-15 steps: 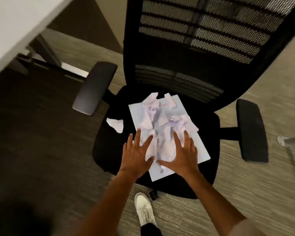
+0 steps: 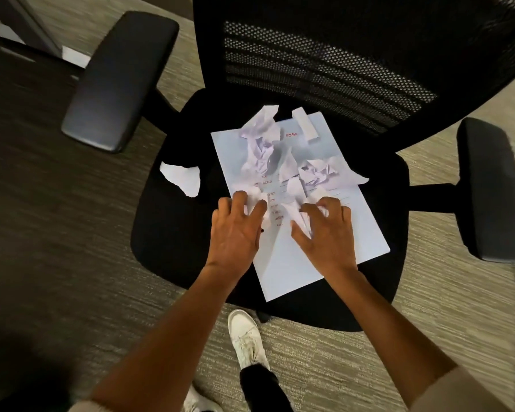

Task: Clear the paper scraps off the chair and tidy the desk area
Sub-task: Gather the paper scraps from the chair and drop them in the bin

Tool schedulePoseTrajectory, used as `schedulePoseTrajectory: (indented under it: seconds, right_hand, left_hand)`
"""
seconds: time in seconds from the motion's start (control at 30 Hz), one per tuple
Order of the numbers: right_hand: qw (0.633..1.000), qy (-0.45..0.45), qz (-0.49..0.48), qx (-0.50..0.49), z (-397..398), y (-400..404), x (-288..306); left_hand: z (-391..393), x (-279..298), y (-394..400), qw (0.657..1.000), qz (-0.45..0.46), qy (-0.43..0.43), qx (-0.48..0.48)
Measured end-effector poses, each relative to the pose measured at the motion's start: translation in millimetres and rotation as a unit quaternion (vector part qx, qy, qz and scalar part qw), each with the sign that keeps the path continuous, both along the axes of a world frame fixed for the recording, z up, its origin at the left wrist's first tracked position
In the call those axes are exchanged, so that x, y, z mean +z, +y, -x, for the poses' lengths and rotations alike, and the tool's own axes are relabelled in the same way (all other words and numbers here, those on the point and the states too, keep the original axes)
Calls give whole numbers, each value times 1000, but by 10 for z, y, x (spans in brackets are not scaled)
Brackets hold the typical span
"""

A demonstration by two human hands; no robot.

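Note:
A black office chair's seat (image 2: 173, 239) carries a pale blue file folder (image 2: 348, 242) printed with red text. Several crumpled white paper scraps (image 2: 260, 144) lie on the folder, with another clump (image 2: 317, 171) to the right. One torn scrap (image 2: 182, 178) rests on the bare seat, left of the folder. My left hand (image 2: 235, 233) has its fingers curled around scraps at the folder's left side. Fingers of my right hand (image 2: 327, 233) are closed on scraps near the folder's middle. Both hands sit side by side over the folder.
The chair's mesh backrest (image 2: 354, 55) rises behind the seat, with a left armrest (image 2: 116, 78) and a right armrest (image 2: 491, 191) on either side. My white shoe (image 2: 247, 337) stands on the grey carpet in front of the chair. A desk leg (image 2: 27, 28) shows at top left.
Both hands have gone from flat with spread fingers to curled, gathering scraps beneath them. The camera has moved closer to the chair.

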State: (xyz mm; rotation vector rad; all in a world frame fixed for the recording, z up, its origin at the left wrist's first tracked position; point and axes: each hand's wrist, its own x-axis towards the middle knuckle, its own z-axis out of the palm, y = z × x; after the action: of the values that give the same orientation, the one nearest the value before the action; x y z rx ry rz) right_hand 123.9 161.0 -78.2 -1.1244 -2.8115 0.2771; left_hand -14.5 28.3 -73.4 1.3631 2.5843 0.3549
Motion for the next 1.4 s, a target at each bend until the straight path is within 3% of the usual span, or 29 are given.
schedulePoseTrajectory:
  seconds: [0.2, 0.4, 0.63, 0.97, 1.23, 1.4]
  right_hand:
    - [997, 33, 63, -4, 33, -61, 152]
    - [980, 155, 112, -56, 10, -146, 329]
    - [965, 211, 158, 8, 300, -769, 516]
    - [936, 181, 266, 139, 1251, -2434, 528]
    - [876, 107, 334, 330, 1803, -4524, 118]
    - [833, 32, 369, 412, 1845, -5906, -302]
  left_hand:
    - [24, 72, -103, 997, -29, -70, 2]
    - [168, 277, -311, 990, -89, -100, 36]
    - [296, 548, -868, 977, -151, -97, 115]
    - [512, 470, -2809, 933, -171, -73, 309]
    - [139, 15, -5008, 853, -162, -63, 492]
    - [-220, -391, -6176, 794, -139, -108, 582]
